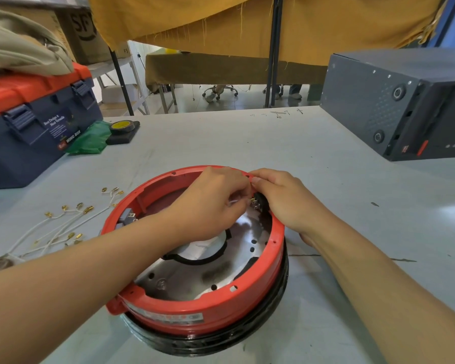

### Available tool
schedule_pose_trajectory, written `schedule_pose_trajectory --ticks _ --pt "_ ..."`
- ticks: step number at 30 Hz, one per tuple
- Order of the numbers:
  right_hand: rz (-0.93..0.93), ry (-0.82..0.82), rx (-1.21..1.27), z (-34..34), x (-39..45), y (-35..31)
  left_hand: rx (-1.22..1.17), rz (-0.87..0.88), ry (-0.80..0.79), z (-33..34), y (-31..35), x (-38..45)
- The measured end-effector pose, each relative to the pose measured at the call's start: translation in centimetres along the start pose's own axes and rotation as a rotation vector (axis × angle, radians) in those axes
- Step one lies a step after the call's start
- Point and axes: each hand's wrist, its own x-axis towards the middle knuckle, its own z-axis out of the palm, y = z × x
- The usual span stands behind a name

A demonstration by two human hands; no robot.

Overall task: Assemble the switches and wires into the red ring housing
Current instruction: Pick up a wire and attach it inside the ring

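Wiring step, looks like: left hand (208, 203) pinches a thin white wire (234, 202) at the black switch (258, 203), right hand (281, 198) gripping the round red plastic ring housing (195, 308). Next probably means pushing the terminal on squarely.

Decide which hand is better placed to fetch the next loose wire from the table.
The left hand, probably. The loose wires lie on the table left of the red ring, on that arm's side. The right hand steadies the switch at the far rim.

Single head-worn wide-angle view, looking forward and down from the person's position. It sits close above the table (326, 195), with both forearms entering from the lower edge.
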Motion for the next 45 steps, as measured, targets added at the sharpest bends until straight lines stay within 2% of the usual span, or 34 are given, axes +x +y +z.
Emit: schedule_pose_trajectory --ticks 8,13,21,27,31,34,36,38,42,45 --pt "-0.009 -0.052 0.015 -0.4 0.1 0.1 -0.117 -0.082 -0.067 -0.7 -0.3 0.0" --pt "-0.013 -0.060 0.028 -0.5 0.2 0.3 -0.263 -0.213 -0.138 -2.2 -0.8 0.1" --pt "-0.008 -0.059 0.068 -1.1 0.6 0.9 -0.352 -0.334 -0.077 -5.3 -2.5 -1.0" --pt "0.000 -0.061 0.088 -1.4 0.8 1.4 -0.470 -0.451 0.102 -6.3 -4.5 -4.5" --pt "-0.001 -0.047 0.070 -1.4 0.6 1.3 -0.516 -0.549 0.293 -6.6 -6.0 -7.1" --pt "-0.005 -0.035 0.060 -1.4 0.6 1.2 -0.426 -0.638 0.401 -6.9 -7.4 -9.1" --pt "-0.007 -0.032 0.052 -1.4 0.5 1.1 -0.321 -0.698 0.418 -7.0 -8.4 -10.7" --pt "-0.009 -0.031 0.043 -1.5 0.5 1.0 -0.167 -0.759 0.351 -7.0 -9.2 -12.1" --pt "-0.008 -0.028 0.026 -1.6 0.5 1.0 0.096 -0.780 0.019 -6.1 -10.2 -14.0" --pt "0.001 -0.038 0.023 -1.6 0.4 0.9 0.107 -0.760 -0.026 -5.7 -10.0 -14.2"
